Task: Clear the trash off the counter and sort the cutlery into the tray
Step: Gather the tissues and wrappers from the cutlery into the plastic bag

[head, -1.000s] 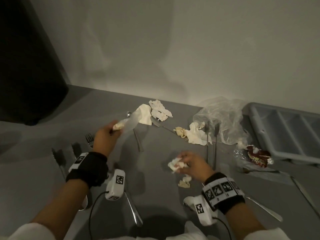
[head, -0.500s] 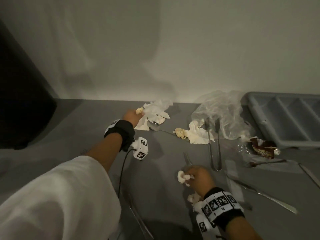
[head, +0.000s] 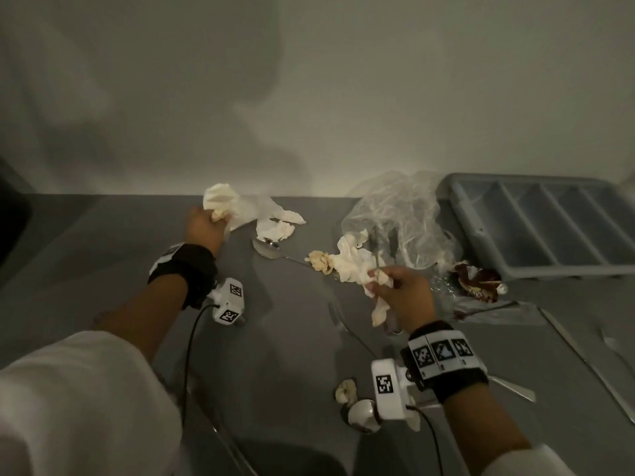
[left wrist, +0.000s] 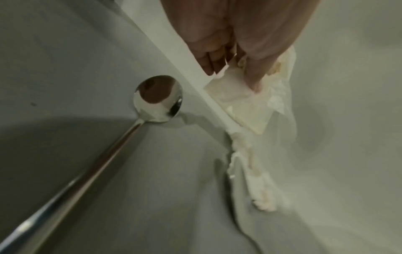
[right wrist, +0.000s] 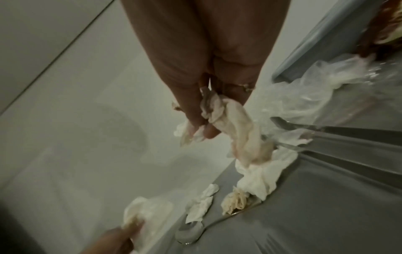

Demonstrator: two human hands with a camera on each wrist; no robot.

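Item: crumpled paper napkins, soiled. The left hand pinches one napkin wad at the wall side of the spoon; the right hand bunches another napkin over the spoon's handle end. Handling, by judgement: very light, soft, tears easily, sheds scraps; best gathered at the thick crumpled middle, not a loose corner. Both lie on the worktop. Cutlery tray, well right of the spoon, looks empty.
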